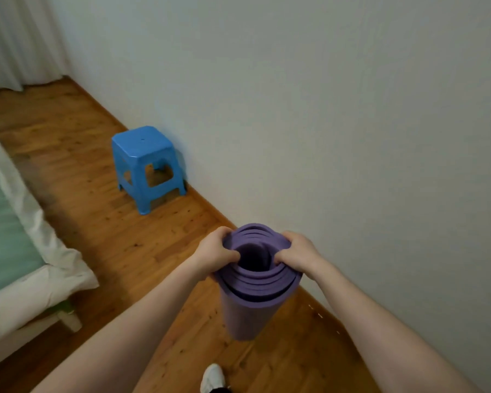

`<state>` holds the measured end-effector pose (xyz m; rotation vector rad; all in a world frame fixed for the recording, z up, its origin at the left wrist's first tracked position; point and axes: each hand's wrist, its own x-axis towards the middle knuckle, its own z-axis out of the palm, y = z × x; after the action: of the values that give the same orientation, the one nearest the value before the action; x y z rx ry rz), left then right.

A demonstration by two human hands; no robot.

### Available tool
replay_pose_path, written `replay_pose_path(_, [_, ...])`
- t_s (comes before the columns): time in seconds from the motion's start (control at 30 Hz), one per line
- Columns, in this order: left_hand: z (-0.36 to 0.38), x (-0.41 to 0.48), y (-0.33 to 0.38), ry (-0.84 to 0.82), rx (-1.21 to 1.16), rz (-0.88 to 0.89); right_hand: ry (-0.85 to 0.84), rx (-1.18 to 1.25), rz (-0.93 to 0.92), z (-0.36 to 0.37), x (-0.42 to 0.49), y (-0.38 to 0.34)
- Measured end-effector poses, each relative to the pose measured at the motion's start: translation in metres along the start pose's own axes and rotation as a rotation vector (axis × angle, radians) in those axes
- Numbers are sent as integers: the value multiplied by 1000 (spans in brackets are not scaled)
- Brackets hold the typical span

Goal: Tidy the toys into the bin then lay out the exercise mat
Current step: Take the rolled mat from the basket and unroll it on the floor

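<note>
The pale wall [323,109] fills most of your view on the right, and the wooden floor [82,222] runs along its foot as a bare strip between the wall and the bed [12,251] on your left. The bed has a green flowered cover. A light curtain [17,38] hangs in the far corner. Against the wall stands 1 blue plastic stool [145,163] with nothing on its seat. Nearer you is the purple exercise mat [247,313], fully rolled and held on end close to the wall, its open top towards you. I cannot tell whether its lower end touches the boards. Your left hand [214,252] grips the left side of the top rim and your right hand [296,255] grips the right side. On both, the digits are curled over the foam layers and dip into the hollow core. The toe of a white shoe [212,377] shows at the bottom edge. No bin and no toys are in sight, so I cannot check the tidying half from here. With the mat in both your hands, I judge you are on the 2nd half. That half is barely begun: the roll has to go down on the floor and be unrolled flat. The strip by the wall looks like the place for it.
</note>
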<state>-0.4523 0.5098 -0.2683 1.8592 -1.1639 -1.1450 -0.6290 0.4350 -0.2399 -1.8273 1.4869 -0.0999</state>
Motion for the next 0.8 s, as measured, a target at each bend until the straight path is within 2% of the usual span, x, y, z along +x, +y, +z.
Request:
replay_pose_path(0.4, [-43, 168, -32, 279, -96, -204, -202, -32, -186, 29, 230, -45])
replay_pose_path(0.67, [-44, 261, -88, 559, -197, -362, -346, -125, -376, 82, 363, -61])
replay_pose_path(0.8, [-32, 306, -120, 663, -243, -380, -373, -176, -487, 107, 423, -59])
